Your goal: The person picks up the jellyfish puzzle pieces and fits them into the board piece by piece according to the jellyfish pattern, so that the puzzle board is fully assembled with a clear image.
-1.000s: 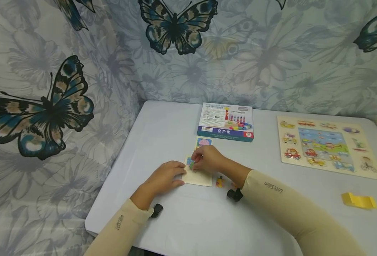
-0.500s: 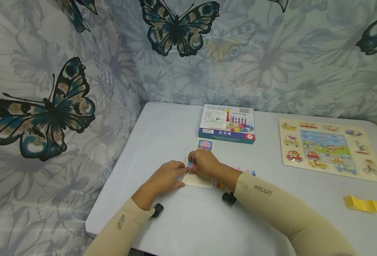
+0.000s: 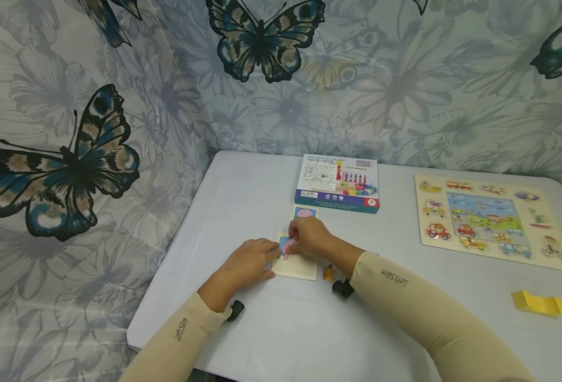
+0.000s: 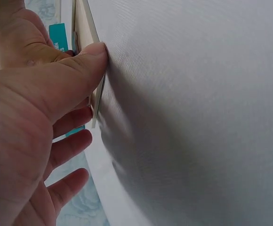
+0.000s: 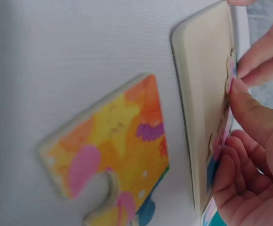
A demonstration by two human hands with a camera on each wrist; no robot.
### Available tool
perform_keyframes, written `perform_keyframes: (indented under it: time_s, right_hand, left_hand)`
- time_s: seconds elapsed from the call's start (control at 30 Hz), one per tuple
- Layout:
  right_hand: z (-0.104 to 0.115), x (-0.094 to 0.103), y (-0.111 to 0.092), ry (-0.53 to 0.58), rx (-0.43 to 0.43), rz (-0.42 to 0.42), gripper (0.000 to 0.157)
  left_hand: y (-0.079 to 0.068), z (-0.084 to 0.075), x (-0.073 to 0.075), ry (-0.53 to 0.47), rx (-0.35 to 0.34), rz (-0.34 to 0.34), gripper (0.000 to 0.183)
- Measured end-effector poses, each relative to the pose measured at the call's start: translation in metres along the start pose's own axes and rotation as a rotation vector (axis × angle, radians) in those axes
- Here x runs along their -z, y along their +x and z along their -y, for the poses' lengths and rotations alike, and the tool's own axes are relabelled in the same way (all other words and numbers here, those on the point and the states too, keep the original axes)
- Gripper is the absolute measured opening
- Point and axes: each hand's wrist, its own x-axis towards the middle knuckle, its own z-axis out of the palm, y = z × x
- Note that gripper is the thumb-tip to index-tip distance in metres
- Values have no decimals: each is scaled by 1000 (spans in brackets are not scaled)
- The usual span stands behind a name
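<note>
A small pale wooden puzzle board (image 3: 296, 269) lies flat on the white table, and in the right wrist view its bare recess is visible. My left hand (image 3: 246, 265) holds the board's left side, thumb at the near corner; the left wrist view shows the thumb (image 4: 95, 52) on the board's edge. At the board's upper left, my right hand (image 3: 312, 236) pinches a pink-and-blue puzzle piece (image 3: 286, 246), its other fingers curled. The right hand covers part of that piece. A loose orange-and-yellow puzzle piece (image 5: 122, 122) lies just right of the board.
Behind the board is a picture card (image 3: 305, 212), partly hidden by my right hand, then a flat printed box (image 3: 336, 183). To the right lie a vehicle puzzle board (image 3: 491, 223) and a yellow block (image 3: 538, 303). A patterned cloth wall borders the table's back and left.
My right hand moved down and left over the piece, then back slightly right, uncovering its pink part. Loose pink and blue pieces beyond the right forearm are now mostly hidden. The left hand stays at the board.
</note>
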Motion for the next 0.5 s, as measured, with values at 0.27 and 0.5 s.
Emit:
perform_keyframes:
  time_s: [0.27,0.5]
  right_hand:
    - [2,0,0,13,-30,24,30]
    - [4,0,1,16,-50,48,30]
  left_hand:
    - [-1,-1,0,9,2,6,60]
    - [-1,-2,1,-9,17,11,60]
